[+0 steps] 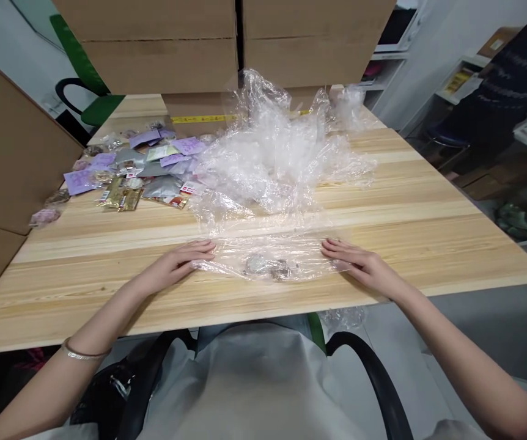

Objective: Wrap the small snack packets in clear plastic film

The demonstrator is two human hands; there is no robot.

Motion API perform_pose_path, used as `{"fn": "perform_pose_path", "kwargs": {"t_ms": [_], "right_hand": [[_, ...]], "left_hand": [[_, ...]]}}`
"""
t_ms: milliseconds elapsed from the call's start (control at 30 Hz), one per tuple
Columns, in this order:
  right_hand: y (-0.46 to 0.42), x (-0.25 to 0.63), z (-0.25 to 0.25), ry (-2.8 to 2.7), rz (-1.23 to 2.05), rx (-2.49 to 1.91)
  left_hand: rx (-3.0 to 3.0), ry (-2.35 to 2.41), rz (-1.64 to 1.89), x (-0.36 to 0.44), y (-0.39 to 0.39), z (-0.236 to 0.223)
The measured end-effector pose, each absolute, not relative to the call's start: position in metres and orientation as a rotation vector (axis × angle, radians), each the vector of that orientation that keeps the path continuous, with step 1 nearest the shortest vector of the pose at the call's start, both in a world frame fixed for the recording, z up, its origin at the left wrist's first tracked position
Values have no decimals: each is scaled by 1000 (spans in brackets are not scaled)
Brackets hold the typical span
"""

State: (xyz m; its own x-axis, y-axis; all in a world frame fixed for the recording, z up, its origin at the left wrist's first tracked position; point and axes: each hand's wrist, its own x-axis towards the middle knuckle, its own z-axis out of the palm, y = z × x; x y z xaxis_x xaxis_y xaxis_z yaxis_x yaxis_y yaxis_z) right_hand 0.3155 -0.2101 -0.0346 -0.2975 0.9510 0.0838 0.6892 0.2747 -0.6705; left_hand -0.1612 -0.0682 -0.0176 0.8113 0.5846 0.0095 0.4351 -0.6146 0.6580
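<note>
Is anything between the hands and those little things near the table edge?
Yes: clear plastic film. The little things show through it, so it seems to cover or wrap them. The left hand and right hand are at its two sides; nothing else visible blocks them.

- My right hand (359,263) can slide outward over the table's (442,238) right side.
- My left hand (181,260) can pass left until the side box (16,153).
- Ahead of me, heaped plastic (268,165) blocks the middle, packets (128,165) the left.
- Tall boxes (162,61) stand behind the plastic.
</note>
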Motion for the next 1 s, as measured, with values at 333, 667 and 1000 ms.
{"fn": "perform_pose_path", "kwargs": {"t_ms": [333,667,1000], "right_hand": [[-188,281,-41,-1447,539,-1708],[-186,267,-33,-1626,-65,-2400],[-212,281,-33,-2384,264,-1462]], "left_hand": [[1988,1421,634,-132,-76,-24],[2100,1594,557,-127,-92,-18],[2732,777,444,-147,-99,4]]}}
